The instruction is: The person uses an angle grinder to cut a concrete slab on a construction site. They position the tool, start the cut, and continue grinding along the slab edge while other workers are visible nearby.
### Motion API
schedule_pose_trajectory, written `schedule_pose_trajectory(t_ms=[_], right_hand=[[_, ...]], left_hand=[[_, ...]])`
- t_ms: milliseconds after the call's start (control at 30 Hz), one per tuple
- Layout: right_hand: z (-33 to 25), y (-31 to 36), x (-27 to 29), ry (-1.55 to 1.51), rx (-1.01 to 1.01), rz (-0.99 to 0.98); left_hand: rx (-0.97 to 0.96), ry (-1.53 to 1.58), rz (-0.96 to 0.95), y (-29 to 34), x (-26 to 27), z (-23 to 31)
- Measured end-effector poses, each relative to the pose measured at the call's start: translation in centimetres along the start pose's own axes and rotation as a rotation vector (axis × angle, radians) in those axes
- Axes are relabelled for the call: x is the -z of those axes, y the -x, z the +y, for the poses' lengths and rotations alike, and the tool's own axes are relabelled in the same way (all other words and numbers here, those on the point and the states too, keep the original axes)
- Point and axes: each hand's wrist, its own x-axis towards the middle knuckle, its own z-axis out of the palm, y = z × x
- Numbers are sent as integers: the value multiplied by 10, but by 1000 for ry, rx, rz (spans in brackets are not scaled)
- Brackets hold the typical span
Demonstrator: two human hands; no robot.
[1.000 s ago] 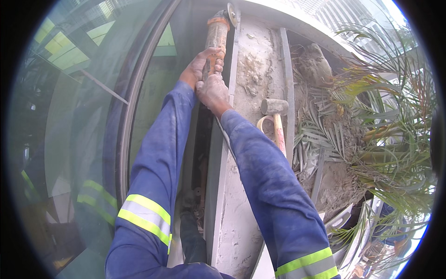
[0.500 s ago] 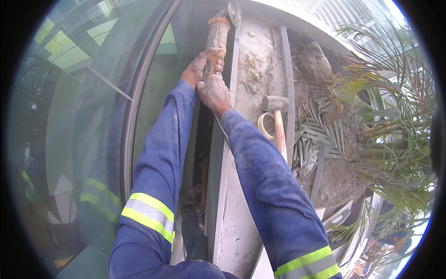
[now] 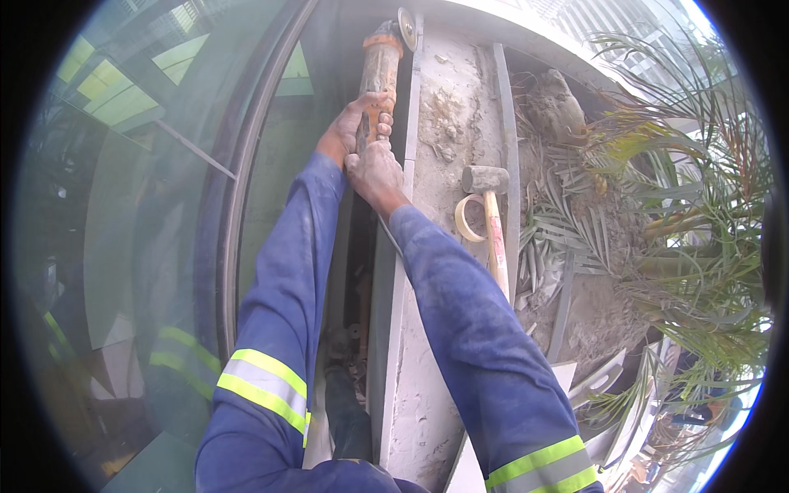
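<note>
Both my arms, in blue sleeves with reflective bands, reach forward to a dusty orange angle grinder [image 3: 379, 74]. My left hand [image 3: 352, 127] wraps round its body from the left. Just behind it, my right hand [image 3: 376, 174] grips the rear end, its fingers curled and dusted white. At the far end, the grinder's disc [image 3: 407, 29] stands on edge against or right beside the pale edge strip [image 3: 413, 99] of the ledge; whether it touches I cannot tell. A cord runs back under my right wrist.
On the dusty ledge [image 3: 444, 107] lie a mallet [image 3: 486, 178] with a wooden handle and a roll of tape [image 3: 468, 218]. A framed glass pane [image 3: 164, 246] stands on the left. To the right are soil, palm fronds [image 3: 699, 246] and loose pale boards [image 3: 600, 380].
The grinder and both hands have shifted very slightly to the left and toward me along the ledge's edge. My grip is unchanged.
</note>
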Motion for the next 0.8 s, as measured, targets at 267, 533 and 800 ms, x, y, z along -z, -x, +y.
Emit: schedule_pose_trajectory(t_ms=[267,533,800], right_hand=[[-3,4,3,-17,-34,-4],[-3,-2,8,28,-25,-22],[-6,-7,12,-71,-85,-82]], left_hand=[[-7,20,28,5,-6,-1],[-9,-6,36,-2,-7,0],[-49,-9,77,-4,-10,2]])
